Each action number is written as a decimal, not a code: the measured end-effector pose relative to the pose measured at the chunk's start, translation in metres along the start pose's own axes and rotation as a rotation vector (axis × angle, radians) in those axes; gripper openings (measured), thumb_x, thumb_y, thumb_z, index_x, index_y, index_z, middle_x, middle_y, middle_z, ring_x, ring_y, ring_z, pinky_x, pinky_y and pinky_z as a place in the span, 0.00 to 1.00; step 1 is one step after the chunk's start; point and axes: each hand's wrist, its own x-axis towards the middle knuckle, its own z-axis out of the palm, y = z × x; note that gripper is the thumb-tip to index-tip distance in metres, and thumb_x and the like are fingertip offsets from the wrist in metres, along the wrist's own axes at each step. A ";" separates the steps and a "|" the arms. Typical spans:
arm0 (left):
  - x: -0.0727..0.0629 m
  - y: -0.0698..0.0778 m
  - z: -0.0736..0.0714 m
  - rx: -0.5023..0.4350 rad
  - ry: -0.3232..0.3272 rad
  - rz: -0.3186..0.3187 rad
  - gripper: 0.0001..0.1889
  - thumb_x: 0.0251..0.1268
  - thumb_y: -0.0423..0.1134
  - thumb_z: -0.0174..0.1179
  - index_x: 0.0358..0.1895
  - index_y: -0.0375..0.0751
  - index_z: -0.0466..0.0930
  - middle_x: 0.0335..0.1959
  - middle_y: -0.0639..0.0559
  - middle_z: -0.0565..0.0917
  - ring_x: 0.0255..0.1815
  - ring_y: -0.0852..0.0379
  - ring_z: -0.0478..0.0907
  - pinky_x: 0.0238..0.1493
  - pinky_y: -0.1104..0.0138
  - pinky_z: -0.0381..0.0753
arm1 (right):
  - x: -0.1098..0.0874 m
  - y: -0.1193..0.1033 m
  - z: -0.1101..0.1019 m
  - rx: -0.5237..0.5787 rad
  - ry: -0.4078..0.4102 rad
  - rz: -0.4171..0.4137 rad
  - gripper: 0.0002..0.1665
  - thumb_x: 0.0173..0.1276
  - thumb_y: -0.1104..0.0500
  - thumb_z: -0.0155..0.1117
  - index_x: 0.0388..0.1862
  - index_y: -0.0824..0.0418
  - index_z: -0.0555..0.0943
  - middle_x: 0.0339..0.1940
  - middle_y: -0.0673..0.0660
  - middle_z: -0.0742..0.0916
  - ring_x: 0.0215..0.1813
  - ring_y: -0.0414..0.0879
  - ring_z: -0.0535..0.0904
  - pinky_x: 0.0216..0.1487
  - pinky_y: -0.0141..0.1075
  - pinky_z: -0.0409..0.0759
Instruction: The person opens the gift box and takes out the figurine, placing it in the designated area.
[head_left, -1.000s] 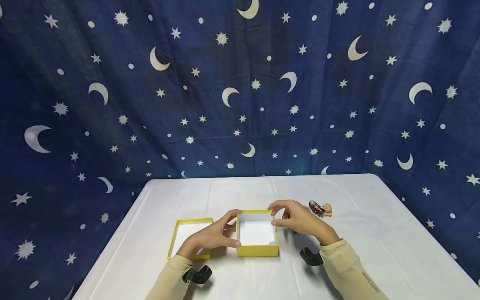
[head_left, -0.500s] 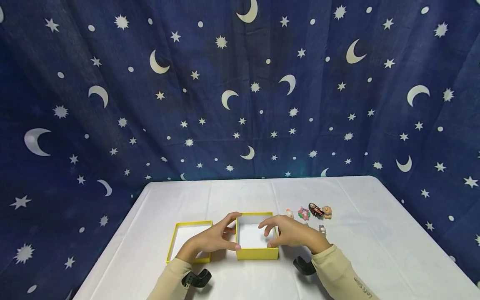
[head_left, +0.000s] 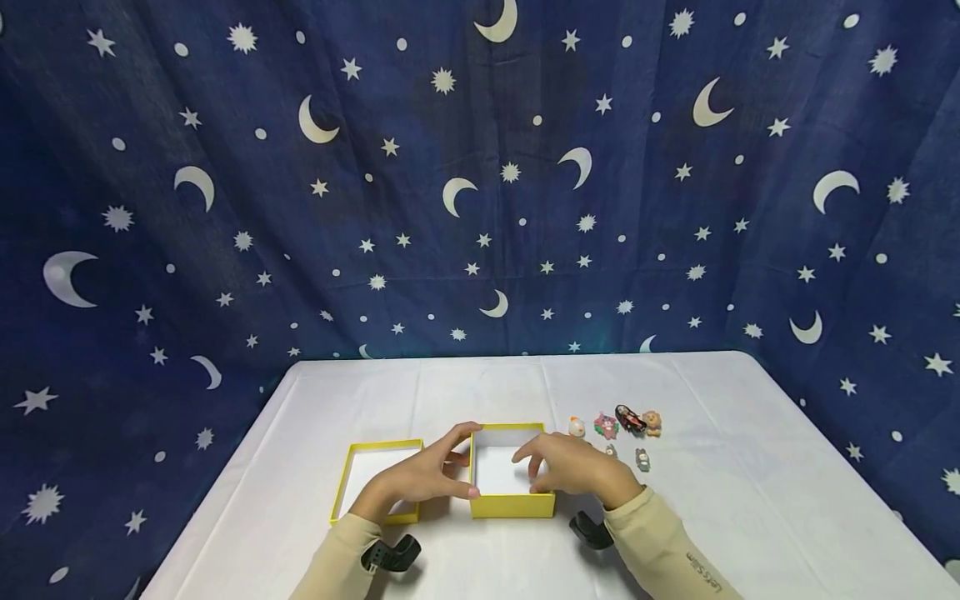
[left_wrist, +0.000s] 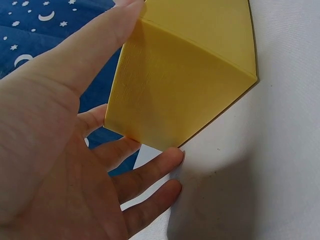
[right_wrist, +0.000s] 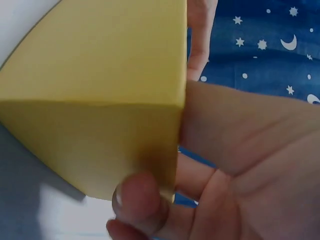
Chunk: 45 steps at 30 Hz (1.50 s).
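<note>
A yellow open-topped box (head_left: 513, 506) with a white inside stands on the table. My left hand (head_left: 427, 475) grips its left side, thumb at the near corner and fingers towards the far corner. In the left wrist view the thumb lies over the top edge of the yellow box (left_wrist: 180, 85). My right hand (head_left: 573, 467) reaches over the right wall, with thumb and some fingertips down inside the box. In the right wrist view, other fingers (right_wrist: 140, 200) bend outside against that wall. I cannot tell whether the fingertips inside hold anything.
Left of the box lies a yellow-rimmed lid (head_left: 352, 467), inside up. Several small toys lie beyond my right hand: a white figure (head_left: 576, 427), a pink-and-green one (head_left: 606, 427), a dark doll (head_left: 630, 420), a lion (head_left: 652, 423) and a grey one (head_left: 642, 460).
My right hand has moved from the box's far right corner to inside its near right part, covering a small blue thing seen there earlier. The toys have come into view. The left hand stays put.
</note>
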 end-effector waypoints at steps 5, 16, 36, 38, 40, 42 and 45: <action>-0.001 -0.001 -0.001 0.003 -0.001 0.006 0.48 0.61 0.43 0.73 0.79 0.59 0.51 0.81 0.44 0.55 0.72 0.44 0.70 0.71 0.49 0.72 | 0.003 -0.010 0.004 -0.150 0.072 0.041 0.29 0.52 0.62 0.82 0.55 0.59 0.85 0.28 0.48 0.87 0.31 0.41 0.78 0.32 0.36 0.76; 0.000 -0.002 0.000 -0.010 -0.003 0.009 0.47 0.61 0.44 0.73 0.78 0.61 0.51 0.81 0.44 0.55 0.72 0.44 0.70 0.72 0.49 0.71 | 0.008 -0.014 0.010 -0.179 0.032 0.092 0.23 0.54 0.70 0.77 0.50 0.57 0.85 0.24 0.49 0.86 0.29 0.40 0.79 0.34 0.38 0.78; 0.003 -0.003 0.001 -0.008 0.003 -0.001 0.48 0.59 0.44 0.74 0.78 0.63 0.51 0.81 0.45 0.56 0.72 0.44 0.70 0.71 0.49 0.72 | 0.010 -0.012 0.009 -0.163 0.011 0.124 0.16 0.52 0.70 0.78 0.38 0.54 0.87 0.23 0.48 0.85 0.29 0.40 0.78 0.32 0.39 0.77; 0.003 -0.003 0.001 -0.006 0.006 -0.001 0.48 0.59 0.44 0.74 0.78 0.62 0.52 0.81 0.45 0.56 0.72 0.44 0.70 0.72 0.49 0.72 | 0.010 -0.009 0.007 -0.122 -0.002 0.098 0.15 0.55 0.69 0.77 0.39 0.55 0.87 0.24 0.48 0.86 0.28 0.39 0.78 0.31 0.37 0.77; 0.003 -0.002 0.001 -0.004 0.008 -0.001 0.48 0.60 0.43 0.74 0.78 0.62 0.52 0.81 0.45 0.56 0.72 0.44 0.70 0.72 0.48 0.72 | 0.010 -0.006 0.006 -0.083 -0.012 0.071 0.15 0.57 0.67 0.76 0.43 0.56 0.86 0.25 0.48 0.87 0.27 0.38 0.78 0.30 0.34 0.76; 0.002 -0.002 0.001 -0.001 0.010 0.000 0.48 0.60 0.43 0.73 0.78 0.61 0.52 0.81 0.45 0.55 0.72 0.43 0.69 0.72 0.48 0.71 | 0.010 -0.004 0.003 -0.042 -0.005 0.051 0.17 0.59 0.66 0.76 0.47 0.57 0.86 0.27 0.48 0.87 0.27 0.39 0.77 0.29 0.33 0.75; 0.002 -0.002 0.002 -0.003 0.009 -0.002 0.47 0.60 0.43 0.73 0.78 0.61 0.51 0.81 0.45 0.55 0.72 0.44 0.69 0.72 0.48 0.71 | 0.008 -0.002 -0.001 -0.005 0.023 0.017 0.19 0.61 0.65 0.74 0.52 0.59 0.84 0.30 0.48 0.86 0.28 0.40 0.76 0.28 0.32 0.74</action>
